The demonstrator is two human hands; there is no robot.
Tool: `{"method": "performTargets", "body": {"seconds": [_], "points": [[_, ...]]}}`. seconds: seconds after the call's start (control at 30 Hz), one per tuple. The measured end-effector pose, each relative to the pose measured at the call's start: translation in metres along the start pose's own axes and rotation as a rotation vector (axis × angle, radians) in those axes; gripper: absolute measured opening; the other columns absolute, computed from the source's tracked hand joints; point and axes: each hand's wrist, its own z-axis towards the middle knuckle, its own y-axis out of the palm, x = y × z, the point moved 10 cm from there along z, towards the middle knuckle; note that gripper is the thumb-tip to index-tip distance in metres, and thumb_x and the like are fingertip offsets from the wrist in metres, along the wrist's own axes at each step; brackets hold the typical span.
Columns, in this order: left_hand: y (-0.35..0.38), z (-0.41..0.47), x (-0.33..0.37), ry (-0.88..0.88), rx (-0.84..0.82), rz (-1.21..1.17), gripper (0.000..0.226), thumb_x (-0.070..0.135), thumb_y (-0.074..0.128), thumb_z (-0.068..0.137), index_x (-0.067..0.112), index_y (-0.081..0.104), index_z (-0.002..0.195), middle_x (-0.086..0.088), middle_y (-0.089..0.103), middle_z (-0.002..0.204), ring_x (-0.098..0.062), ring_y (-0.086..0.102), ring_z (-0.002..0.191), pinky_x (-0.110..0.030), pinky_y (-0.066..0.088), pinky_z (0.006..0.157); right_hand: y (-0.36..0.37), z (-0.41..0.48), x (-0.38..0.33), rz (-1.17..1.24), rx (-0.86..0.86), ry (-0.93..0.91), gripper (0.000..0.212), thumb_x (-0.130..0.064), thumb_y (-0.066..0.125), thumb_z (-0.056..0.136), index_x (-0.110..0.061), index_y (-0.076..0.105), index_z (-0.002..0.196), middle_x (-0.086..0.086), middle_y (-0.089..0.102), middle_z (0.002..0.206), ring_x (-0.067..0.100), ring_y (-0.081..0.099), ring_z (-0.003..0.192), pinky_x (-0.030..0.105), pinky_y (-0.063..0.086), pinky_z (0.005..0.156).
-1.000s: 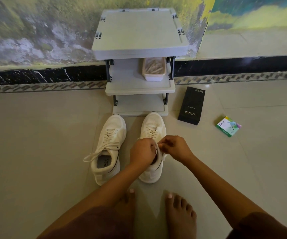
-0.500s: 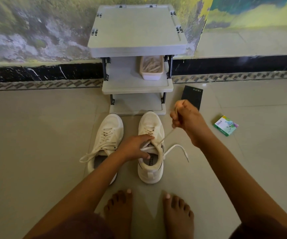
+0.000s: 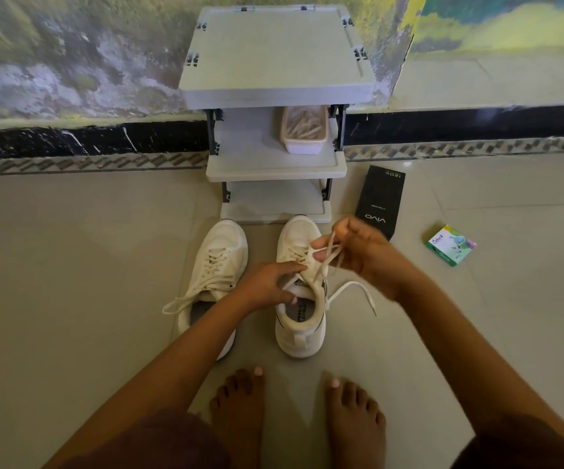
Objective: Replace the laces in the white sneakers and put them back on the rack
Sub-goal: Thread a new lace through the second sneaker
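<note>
— Materials first?
— White knit mesh on the held sneaker [image 3: 302,333] and the laced sneaker [image 3: 218,262], with smooth padded collars and printed insoles. Flat, woven, limp cream lace [image 3: 351,283]. Glossy pale tiles for the floor [image 3: 71,265]. Matte grey plastic for the rack [image 3: 274,62]: three flat, square-cornered shelves on dark posts, backed against the floor's far edge at the wall.
— Anything kept in anything?
— On the rack's middle shelf, toward its right edge, a translucent rectangular tub [image 3: 304,147] full of pale tangled strips, seemingly laces. Flat on the floor by the rack's right front corner, a black carton [image 3: 380,201] marked vivo. Farther right, a small green Odonil box [image 3: 449,245]. Both closed.
— Heading of the pair?
— Toes toward the rack, heels toward two bare feet [image 3: 240,411]. Upright on their soles, side by side, long axes roughly parallel, just in front of the bottom shelf.
— Grips?
— Left hand [image 3: 270,286] curled round the held sneaker's tongue and collar, thumb down inside the opening. Right hand [image 3: 362,252] raised over the toe, pinching the lace between thumb and fingertips, loose end curving down to the floor on the shoe's right. Laced sneaker untouched, lace ends spilling out past its left side.
</note>
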Motion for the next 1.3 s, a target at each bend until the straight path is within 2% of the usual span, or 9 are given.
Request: {"method": "performTargets", "body": {"seconds": [0.17, 0.33, 0.43, 0.53, 0.67, 0.8, 0.9, 1.13, 1.3], "points": [[-0.004, 0.001, -0.007, -0.025, 0.000, -0.068, 0.063, 0.018, 0.077, 0.072, 0.024, 0.055, 0.130, 0.002, 0.053, 0.136, -0.016, 0.048, 0.124, -0.026, 0.039, 0.100, -0.004, -0.005, 0.005, -0.026, -0.092, 0.126, 0.021, -0.021, 0.039, 0.098, -0.016, 0.054, 0.085, 0.005, 0.066, 0.080, 0.018, 0.065, 0.072, 0.029, 0.056, 0.073], [-0.002, -0.001, -0.004, -0.033, 0.019, -0.037, 0.061, 0.021, 0.075, 0.076, 0.026, 0.053, 0.132, 0.002, 0.051, 0.139, -0.018, 0.047, 0.127, -0.031, 0.040, 0.103, -0.022, -0.003, 0.079, -0.641, -0.038, 0.454, 0.013, -0.025, 0.050, 0.096, -0.020, 0.052, 0.084, 0.001, 0.060, 0.072, 0.008, 0.057, 0.049, 0.018, 0.050, 0.051], [-0.002, -0.004, -0.002, -0.044, 0.034, -0.014, 0.057, 0.025, 0.072, 0.079, 0.025, 0.053, 0.132, 0.000, 0.051, 0.139, -0.019, 0.047, 0.127, -0.033, 0.039, 0.105, -0.018, 0.003, 0.101, -0.832, -0.003, 0.463, 0.013, -0.031, 0.054, 0.093, -0.020, 0.050, 0.089, 0.004, 0.064, 0.089, 0.012, 0.060, 0.064, 0.021, 0.050, 0.060], [-0.006, -0.008, 0.001, -0.031, 0.037, -0.079, 0.051, 0.021, 0.071, 0.081, 0.021, 0.056, 0.129, 0.000, 0.054, 0.136, -0.017, 0.048, 0.126, -0.030, 0.038, 0.105, -0.011, 0.013, 0.087, -0.983, 0.141, 0.247, 0.029, -0.034, 0.056, 0.091, -0.018, 0.051, 0.114, 0.006, 0.058, 0.112, 0.019, 0.057, 0.091, 0.028, 0.049, 0.076], [-0.015, -0.013, 0.005, -0.029, 0.032, -0.185, 0.046, 0.019, 0.070, 0.082, 0.020, 0.058, 0.126, 0.000, 0.057, 0.131, -0.009, 0.050, 0.117, -0.020, 0.038, 0.091, 0.004, 0.017, 0.083, -1.022, 0.057, 0.258, 0.029, -0.032, 0.052, 0.094, -0.013, 0.059, 0.114, 0.009, 0.059, 0.115, 0.023, 0.056, 0.101, 0.033, 0.049, 0.086], [-0.035, -0.019, 0.007, -0.051, 0.142, -0.321, 0.026, 0.017, 0.070, 0.083, 0.015, 0.067, 0.109, 0.001, 0.067, 0.108, -0.010, 0.061, 0.101, -0.013, 0.047, 0.078, 0.007, 0.012, 0.065, -0.345, 0.038, 0.407, 0.018, -0.022, 0.053, 0.094, -0.008, 0.063, 0.092, 0.006, 0.064, 0.095, 0.018, 0.059, 0.088, 0.028, 0.048, 0.080], [-0.039, -0.023, 0.022, -0.024, 0.097, -0.480, 0.015, 0.013, 0.064, 0.087, 0.009, 0.069, 0.101, 0.000, 0.069, 0.094, -0.011, 0.063, 0.088, -0.019, 0.051, 0.075, 0.005, 0.015, 0.017, 0.025, 0.108, 0.279, 0.024, -0.027, 0.045, 0.097, -0.013, 0.062, 0.087, -0.001, 0.072, 0.081, 0.015, 0.068, 0.078, 0.024, 0.053, 0.074], [-0.030, -0.028, 0.063, 0.035, -0.092, -0.599, 0.033, 0.007, 0.047, 0.095, 0.022, 0.053, 0.123, 0.011, 0.058, 0.116, 0.006, 0.054, 0.104, -0.004, 0.046, 0.076, 0.014, 0.016, -0.023, 0.280, 0.158, 0.158, 0.032, -0.023, 0.034, 0.102, -0.008, 0.062, 0.097, 0.003, 0.073, 0.091, 0.017, 0.070, 0.085, 0.024, 0.057, 0.069], [-0.023, -0.031, 0.061, -0.061, -0.137, -0.691, 0.030, 0.020, 0.040, 0.099, 0.024, 0.056, 0.124, 0.006, 0.055, 0.130, -0.007, 0.049, 0.120, -0.022, 0.043, 0.093, 0.009, 0.014, -0.011, 0.482, 0.219, 0.139, 0.029, -0.019, 0.035, 0.101, -0.006, 0.061, 0.103, 0.007, 0.070, 0.100, 0.021, 0.067, 0.097, 0.030, 0.055, 0.083]]}}
